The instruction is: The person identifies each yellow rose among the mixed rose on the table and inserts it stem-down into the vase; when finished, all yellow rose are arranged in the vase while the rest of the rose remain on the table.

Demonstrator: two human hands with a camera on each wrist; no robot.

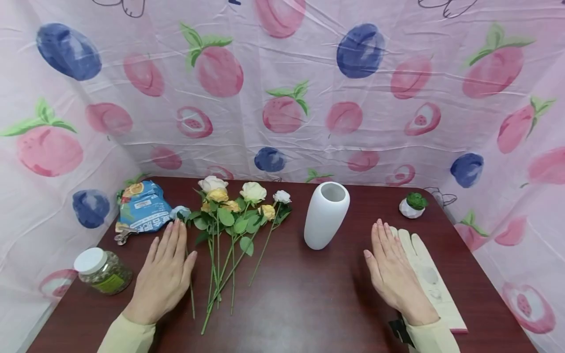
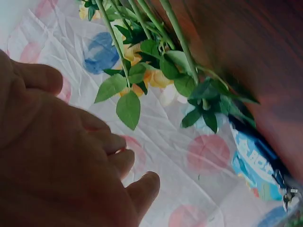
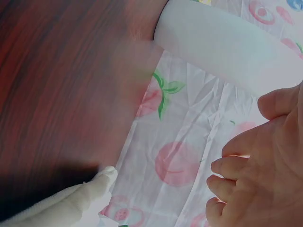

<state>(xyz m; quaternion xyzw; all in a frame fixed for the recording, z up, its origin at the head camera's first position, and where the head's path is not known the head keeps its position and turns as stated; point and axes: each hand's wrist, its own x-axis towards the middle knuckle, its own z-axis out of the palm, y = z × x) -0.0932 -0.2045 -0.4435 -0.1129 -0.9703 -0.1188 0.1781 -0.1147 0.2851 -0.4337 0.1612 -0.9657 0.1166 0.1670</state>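
In the head view my left hand, palm down with straight fingers, holds nothing. Beside it on the right lie several artificial roses in white, cream and yellow, their long green stems pointing toward me. A blue flower is just beyond its fingertips. My right hand is also extended, thumb slightly apart and grasping nothing. It partly covers a pair of cream gloves; whether it touches them, I cannot tell. Between the hands, farther back, stands a white vase. The right wrist view shows the vase and a glove.
At the back left are a blue printed packet and a metal clip. A white-lidded jar stands at the left edge. A small potted plant sits back right. Fruit-patterned cloth surrounds the dark wooden table.
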